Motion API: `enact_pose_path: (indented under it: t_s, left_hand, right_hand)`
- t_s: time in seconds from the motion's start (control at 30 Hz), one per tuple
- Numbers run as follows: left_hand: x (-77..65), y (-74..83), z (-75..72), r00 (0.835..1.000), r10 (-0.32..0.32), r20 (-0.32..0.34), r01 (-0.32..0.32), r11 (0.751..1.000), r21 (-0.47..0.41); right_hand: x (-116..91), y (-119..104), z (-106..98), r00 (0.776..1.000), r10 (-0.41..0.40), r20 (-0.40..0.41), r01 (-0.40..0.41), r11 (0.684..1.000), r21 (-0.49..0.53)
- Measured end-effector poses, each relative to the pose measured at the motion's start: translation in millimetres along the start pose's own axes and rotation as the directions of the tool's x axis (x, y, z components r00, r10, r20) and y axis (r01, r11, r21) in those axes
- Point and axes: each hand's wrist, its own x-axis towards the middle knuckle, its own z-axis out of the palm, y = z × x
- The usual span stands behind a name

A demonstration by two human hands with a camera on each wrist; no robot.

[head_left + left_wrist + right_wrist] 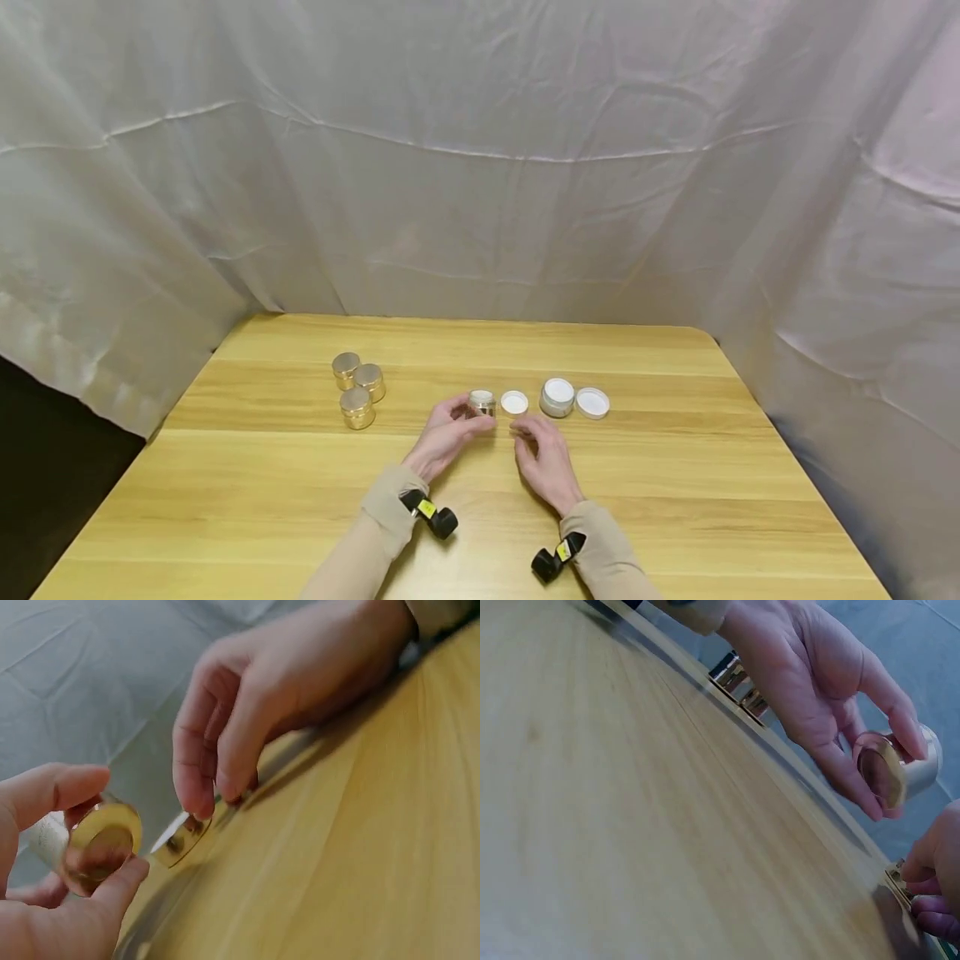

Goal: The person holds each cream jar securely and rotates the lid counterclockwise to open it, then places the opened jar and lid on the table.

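Note:
My left hand (442,437) grips a small cosmetic jar (482,403) between thumb and fingers. In the left wrist view its round gold base (105,840) faces the camera, and the jar is tilted there. A lid (514,403), white inside and gold around the rim, lies on the table just right of the jar. At that lid's near edge is my right hand (547,462), fingers loosely bent. Its fingertips appear to touch or almost touch the gold rim (182,838) in the left wrist view; no firm hold shows.
Further right stand an uncapped jar (557,400) with a white top and, beside it, an upturned white lid (592,403). Three gold-lidded jars (357,408) are grouped at the left. Grey cloth (480,217) hangs behind the wooden table (675,467).

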Motion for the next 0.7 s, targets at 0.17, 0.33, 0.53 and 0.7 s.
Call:
enact_pose_path:
  t_s: [0.17, 0.33, 0.53, 0.7]
  left_hand:
    - [10.1, 1.1, -0.1, 0.995, 0.089, -0.040, -0.077, 0.968, 0.241]
    - [20.5, -0.5, -0.7, 0.975, 0.209, -0.079, -0.152, 0.881, 0.447]
    - [29.1, -1.1, -0.7, 0.966, 0.230, -0.118, -0.143, 0.855, 0.499]
    - [31.9, -0.2, 0.9, 0.963, 0.231, -0.137, -0.133, 0.853, 0.504]
  right_hand:
    - [-1, -1, 1, 1.000, -0.008, 0.013, 0.008, 1.000, -0.008]
    - [0, -2, 1, 1.000, -0.020, 0.022, 0.020, 0.999, -0.024]
    - [-1, -3, 0, 0.999, 0.013, 0.045, -0.012, 1.000, -0.007]
    - [0, -3, 0, 0.999, 0.023, 0.047, -0.023, 1.000, -0.010]
